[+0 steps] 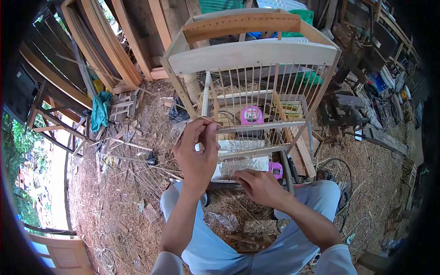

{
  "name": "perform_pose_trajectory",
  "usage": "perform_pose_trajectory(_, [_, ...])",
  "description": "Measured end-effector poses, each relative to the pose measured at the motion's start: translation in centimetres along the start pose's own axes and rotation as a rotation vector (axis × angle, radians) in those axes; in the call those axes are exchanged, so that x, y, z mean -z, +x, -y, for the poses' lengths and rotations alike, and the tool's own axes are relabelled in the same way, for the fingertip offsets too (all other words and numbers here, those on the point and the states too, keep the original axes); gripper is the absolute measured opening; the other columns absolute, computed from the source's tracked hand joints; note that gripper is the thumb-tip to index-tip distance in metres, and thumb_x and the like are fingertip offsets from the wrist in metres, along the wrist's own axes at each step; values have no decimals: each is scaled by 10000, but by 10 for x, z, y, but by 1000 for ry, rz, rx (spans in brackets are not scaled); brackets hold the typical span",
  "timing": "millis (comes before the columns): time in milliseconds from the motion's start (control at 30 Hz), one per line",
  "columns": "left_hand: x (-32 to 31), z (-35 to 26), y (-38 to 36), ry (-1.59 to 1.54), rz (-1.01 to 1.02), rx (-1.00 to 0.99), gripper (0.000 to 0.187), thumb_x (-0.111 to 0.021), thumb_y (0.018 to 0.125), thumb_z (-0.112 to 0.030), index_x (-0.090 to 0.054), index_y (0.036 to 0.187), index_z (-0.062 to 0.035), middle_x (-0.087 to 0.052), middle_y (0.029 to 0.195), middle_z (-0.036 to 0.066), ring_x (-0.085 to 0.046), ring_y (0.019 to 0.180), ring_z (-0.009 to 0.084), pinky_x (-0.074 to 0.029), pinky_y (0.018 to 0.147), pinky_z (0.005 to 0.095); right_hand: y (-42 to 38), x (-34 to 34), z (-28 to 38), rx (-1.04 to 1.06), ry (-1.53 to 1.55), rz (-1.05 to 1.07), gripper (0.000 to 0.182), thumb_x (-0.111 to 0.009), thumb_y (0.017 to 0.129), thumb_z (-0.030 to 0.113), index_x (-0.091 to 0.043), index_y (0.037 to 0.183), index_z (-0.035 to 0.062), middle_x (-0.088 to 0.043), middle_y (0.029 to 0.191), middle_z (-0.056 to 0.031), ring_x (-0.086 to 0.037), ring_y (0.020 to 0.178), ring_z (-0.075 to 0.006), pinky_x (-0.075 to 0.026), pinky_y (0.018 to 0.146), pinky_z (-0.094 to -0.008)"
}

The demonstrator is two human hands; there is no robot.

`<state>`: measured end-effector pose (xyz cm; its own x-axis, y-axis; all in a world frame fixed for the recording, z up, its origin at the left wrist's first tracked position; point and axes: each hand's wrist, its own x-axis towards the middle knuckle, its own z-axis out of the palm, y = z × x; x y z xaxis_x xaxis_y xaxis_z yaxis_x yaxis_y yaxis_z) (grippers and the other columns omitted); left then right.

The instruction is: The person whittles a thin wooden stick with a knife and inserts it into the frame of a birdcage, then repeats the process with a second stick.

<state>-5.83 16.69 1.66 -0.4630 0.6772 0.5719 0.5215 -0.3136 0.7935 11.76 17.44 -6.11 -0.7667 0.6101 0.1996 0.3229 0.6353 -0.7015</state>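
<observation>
A wooden frame (252,54) with many thin upright rods stands in front of me. My left hand (198,153) is raised at the frame's left side, its thumb and forefinger pinched at the left end of the crossbar (256,127); whether a small piece is between them is too small to tell. Lower and to the right, my right hand (262,187) has curled fingers over a pale block (229,168); anything inside them is hidden. A pink tape measure (251,115) shows behind the rods, and another pink tape measure (275,170) lies right of the block.
Wooden door frames (98,50) lean at the upper left, near a green cloth (100,111). Wood shavings and loose sticks cover the ground. A metal vise (350,117) and a beam (385,143) are at the right. A black cable (349,176) curves beside my right knee.
</observation>
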Motion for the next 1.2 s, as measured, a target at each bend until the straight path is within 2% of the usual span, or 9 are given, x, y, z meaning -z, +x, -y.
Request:
perform_pose_trajectory(233, [-1, -5, -1, -66, 5, 73, 87, -610, 885, -17, -586, 964, 6, -679, 765, 76, -591, 530, 71, -443, 474, 204, 0, 1, 0, 4, 16, 2, 215, -571, 872, 145, -574, 1060, 40, -646, 880, -182, -637, 787, -395, -510, 648, -483])
perform_pose_trajectory(400, [-1, -8, 0, 14, 14, 43, 79, -599, 895, -28, -584, 963, 7, -680, 766, 73, -593, 539, 70, -450, 478, 209, -1, 1, 1, -24, -13, 41, 220, -564, 875, 148, -571, 1061, 30, -645, 876, -189, -636, 789, -397, -508, 652, -486])
perform_pose_trajectory(500, [-1, -8, 0, 6, 22, 50, 80, -598, 895, -30, -584, 965, 6, -680, 765, 70, -597, 541, 71, -453, 479, 212, -1, 0, 1, 3, -31, -14, 169, -597, 858, 83, -606, 1022, 43, -661, 860, -171, -639, 735, -377, -508, 598, -456])
perform_pose_trajectory(600, [0, -8, 0, 14, 30, 44, 82, -601, 894, -32, -585, 966, 4, -680, 762, 68, -598, 540, 73, -455, 480, 215, 0, 2, 1, -29, -5, 47, 213, -558, 877, 144, -575, 1052, 25, -643, 881, -194, -634, 787, -405, -510, 663, -487])
perform_pose_trajectory(667, [0, -8, 0, 17, 28, 36, 83, -602, 893, -30, -586, 968, 3, -681, 761, 68, -597, 539, 73, -455, 479, 215, 0, 2, 0, -3, -20, -12, 177, -589, 857, 77, -602, 1029, 39, -662, 864, -173, -637, 748, -384, -508, 614, -461])
perform_pose_trajectory(1000, [1, -5, 2, 85, 42, -42, 110, -637, 857, 3, -596, 959, -3, -678, 772, 79, -603, 545, 81, -449, 496, 222, 2, 5, -4, -70, -26, -71, 174, -586, 854, 71, -604, 1021, 28, -661, 888, -186, -634, 753, -384, -503, 621, -456])
perform_pose_trajectory(1100, [1, -1, 3, 107, 28, -80, 103, -656, 844, 0, -613, 938, 3, -675, 772, 81, -596, 537, 86, -448, 499, 224, 2, 6, -4, -55, -1, -83, 201, -555, 837, 50, -560, 1034, 15, -641, 877, -202, -626, 777, -408, -501, 658, -491])
perform_pose_trajectory(1200, [0, -6, 4, 121, 45, -34, 105, -672, 833, -9, -637, 930, 6, -675, 767, 80, -584, 528, 88, -441, 490, 223, 2, 7, -3, -95, -6, -52, 205, -555, 839, 56, -561, 1040, 12, -643, 891, -207, -626, 781, -408, -500, 661, -489])
